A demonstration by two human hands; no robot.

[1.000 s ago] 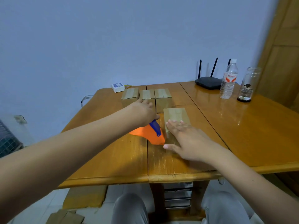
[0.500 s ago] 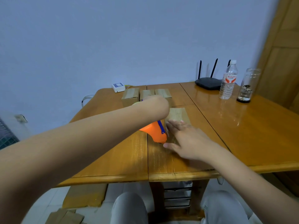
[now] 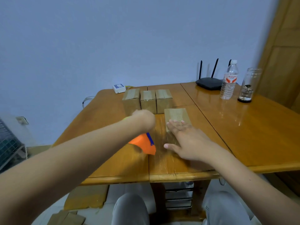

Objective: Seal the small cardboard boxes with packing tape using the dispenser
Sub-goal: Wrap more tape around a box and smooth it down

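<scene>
**Cardboard on wood: four boxes, one dispenser, two hands**

Cardboard boxes on the table point(image 3: 243, 127) number four. Three stand side by side in a row toward the far edge: the left box point(image 3: 131, 101), the middle box point(image 3: 148, 101) and the right box point(image 3: 164, 100), each with a strip of tape along its top. The fourth box point(image 3: 176, 115) sits alone, nearer the person and just right of the table's centre seam.

One dispenser point(image 3: 143, 146), orange with a blue strip, hangs just above the tabletop, left of the fourth box and apart from it. The left hand point(image 3: 143, 118) holds it from above; the hand is blurred and seen from behind the wrist, so how its fingers lie cannot be told beyond that they close on the dispenser.

The right hand point(image 3: 183, 140) lies flat, palm down, on the near part of the fourth box. Its fingers point(image 3: 174, 125) are straight and slightly spread, the thumb held out to the left.

At the far right of the table stand one black router point(image 3: 209, 83) with three antennas, one plastic bottle point(image 3: 228, 82) and one glass jar point(image 3: 248, 85). One small white box point(image 3: 119, 88) lies at the far edge behind the row. Flattened cardboard point(image 3: 86, 197) lies on the floor under the table.
</scene>
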